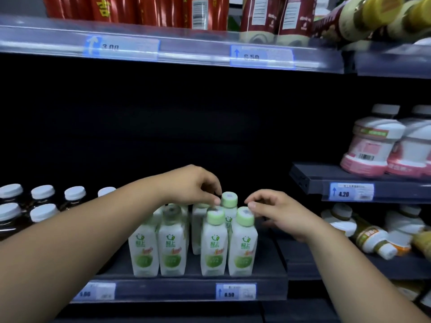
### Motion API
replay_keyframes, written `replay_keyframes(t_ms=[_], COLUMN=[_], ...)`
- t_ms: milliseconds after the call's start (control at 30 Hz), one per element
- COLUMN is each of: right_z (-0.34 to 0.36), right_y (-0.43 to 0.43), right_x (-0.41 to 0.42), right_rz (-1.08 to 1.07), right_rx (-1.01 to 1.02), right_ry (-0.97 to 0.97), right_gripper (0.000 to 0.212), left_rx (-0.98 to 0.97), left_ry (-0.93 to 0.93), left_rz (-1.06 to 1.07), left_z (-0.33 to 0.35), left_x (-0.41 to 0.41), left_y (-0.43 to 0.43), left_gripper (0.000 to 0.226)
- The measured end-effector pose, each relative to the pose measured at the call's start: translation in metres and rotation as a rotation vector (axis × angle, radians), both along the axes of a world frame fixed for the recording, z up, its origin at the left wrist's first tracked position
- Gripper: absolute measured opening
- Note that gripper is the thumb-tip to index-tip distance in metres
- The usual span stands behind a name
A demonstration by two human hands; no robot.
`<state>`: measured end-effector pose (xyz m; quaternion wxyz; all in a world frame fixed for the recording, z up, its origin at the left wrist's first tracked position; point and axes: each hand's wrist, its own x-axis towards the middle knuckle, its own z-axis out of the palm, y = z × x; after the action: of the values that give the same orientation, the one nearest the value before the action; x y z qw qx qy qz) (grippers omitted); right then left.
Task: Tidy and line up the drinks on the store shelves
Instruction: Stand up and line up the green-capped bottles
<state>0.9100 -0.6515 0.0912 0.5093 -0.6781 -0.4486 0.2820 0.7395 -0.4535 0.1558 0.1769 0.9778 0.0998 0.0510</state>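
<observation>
Several white bottles with green caps and green labels [214, 245] stand in a cluster on the dark middle shelf [268, 269]. My left hand [193, 185] reaches over them from the left, its curled fingertips touching the cap of a front bottle [215, 216], just beside a taller rear bottle's cap [229, 199]. My right hand [277, 210] comes in from the right, fingers curled, its fingertips at the cap of the rightmost front bottle [245, 216]. The bottles behind my left hand are partly hidden.
Dark bottles with white caps [43, 201] stand at the left of the same shelf. Pink-labelled white bottles [370, 145] sit on a higher shelf at right; below them a bottle [363, 236] lies on its side. Red packs [140, 10] fill the top shelf. Price tags line the edges.
</observation>
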Motion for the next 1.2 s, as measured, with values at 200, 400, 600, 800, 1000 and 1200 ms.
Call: replay_keyframes(t_ms=[200, 400, 600, 800, 1000, 1200], right_z=[-0.006, -0.008, -0.009, -0.015, -0.031, -0.059], right_y=[-0.011, 0.002, 0.014, 0.014, 0.023, 0.043], right_x=[-0.018, -0.031, -0.052, -0.048, -0.050, -0.063], right_rz=[-0.002, -0.024, -0.020, -0.091, -0.234, -0.145], right_rx=[-0.024, -0.027, -0.033, 0.033, 0.036, 0.051], right_ry=[-0.001, -0.042, -0.073, -0.058, 0.228, 0.368], right_gripper=[0.017, 0.018, 0.009, 0.010, 0.064, 0.050], left_rx=[0.124, 0.072, 0.068, 0.097, 0.060, 0.337], left_ry=[0.172, 0.195, 0.182, 0.020, 0.003, 0.184], left_rz=[0.026, 0.100, 0.193, 0.184, 0.150, 0.092], left_z=[-0.011, -0.014, -0.014, -0.024, -0.025, -0.047], left_x=[0.000, -0.009, -0.026, -0.037, -0.046, -0.041], left_y=[-0.033, -0.034, -0.031, -0.020, -0.004, 0.006], left_gripper=[0.044, 0.040, 0.046, 0.057, 0.106, 0.118])
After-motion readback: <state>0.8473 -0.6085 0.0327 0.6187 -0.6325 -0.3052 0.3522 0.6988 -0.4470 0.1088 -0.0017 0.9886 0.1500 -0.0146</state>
